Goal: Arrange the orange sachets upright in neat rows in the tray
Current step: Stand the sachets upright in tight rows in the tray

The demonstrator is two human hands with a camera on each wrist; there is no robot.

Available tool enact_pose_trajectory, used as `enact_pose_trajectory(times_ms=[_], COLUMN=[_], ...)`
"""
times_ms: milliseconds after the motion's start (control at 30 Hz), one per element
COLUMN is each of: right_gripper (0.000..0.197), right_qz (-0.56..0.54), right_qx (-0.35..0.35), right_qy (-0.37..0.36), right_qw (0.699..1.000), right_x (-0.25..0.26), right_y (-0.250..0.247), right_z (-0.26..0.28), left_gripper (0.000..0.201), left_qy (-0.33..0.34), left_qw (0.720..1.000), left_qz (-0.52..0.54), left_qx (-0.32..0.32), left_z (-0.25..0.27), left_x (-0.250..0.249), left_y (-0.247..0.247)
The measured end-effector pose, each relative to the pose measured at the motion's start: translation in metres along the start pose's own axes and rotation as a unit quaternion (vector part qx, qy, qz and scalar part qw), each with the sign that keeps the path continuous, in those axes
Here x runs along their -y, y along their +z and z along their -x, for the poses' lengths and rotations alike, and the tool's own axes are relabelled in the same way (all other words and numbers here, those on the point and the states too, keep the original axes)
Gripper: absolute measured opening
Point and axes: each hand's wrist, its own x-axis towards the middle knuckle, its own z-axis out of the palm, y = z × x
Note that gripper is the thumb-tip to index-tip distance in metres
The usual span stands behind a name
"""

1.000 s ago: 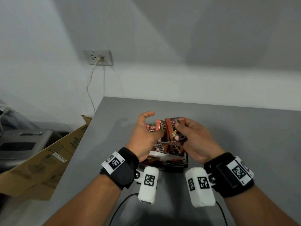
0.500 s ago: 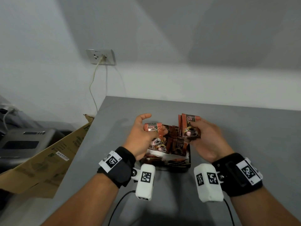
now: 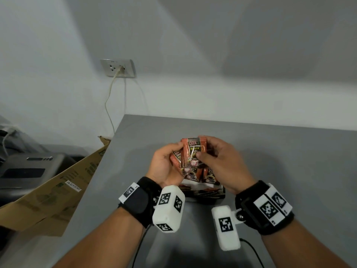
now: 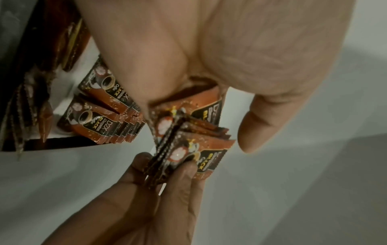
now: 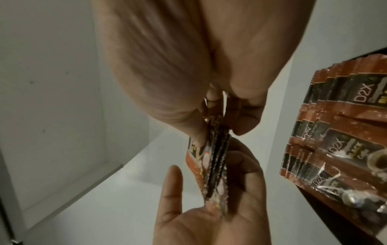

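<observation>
Both hands hold one bundle of orange sachets upright above the dark tray. My left hand cups the bundle from the left, thumb on its top edge; the sachets rest edge-on in that palm. My right hand pinches the bundle between thumb and fingers. More orange sachets stand upright in rows in the tray, also visible in the right wrist view. Several dark sachets lie flat at the tray's near side.
The tray sits on a grey table against a white wall. A cardboard box leans off the table's left edge. A wall socket with a cable hangs above the far left corner. A black cable runs near my right wrist.
The hands were apart, each with its own sachets; they have come together, and the sachets now form one bundle held by both above the tray.
</observation>
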Motion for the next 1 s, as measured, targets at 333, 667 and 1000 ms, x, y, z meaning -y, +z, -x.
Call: enact_pose_trajectory(times_ms=[333,667,1000], right_gripper=[0.051,0.097,0.051], right_qz=[0.061,0.305,0.187], right_qx=[0.027,0.158,0.071], right_qy=[-0.036,-0.182,-0.077], right_qw=[0.997,0.921,0.977], right_x=[-0.005,-0.003,0.014], right_y=[0.013,0.003,0.004], right_z=[0.000,-0.006,-0.022], left_gripper=[0.024,0.021,0.060], left_qy=[-0.022,-0.082,0.042], left_qw=[0.997,0.995,0.981], left_qz=[-0.068,-0.032,-0.186], left_qx=[0.024,0.045,-0.046], left_z=[0.000,0.002,0.002], left_x=[0.004,-0.002,-0.013], left_y=[0.005,0.007,-0.014])
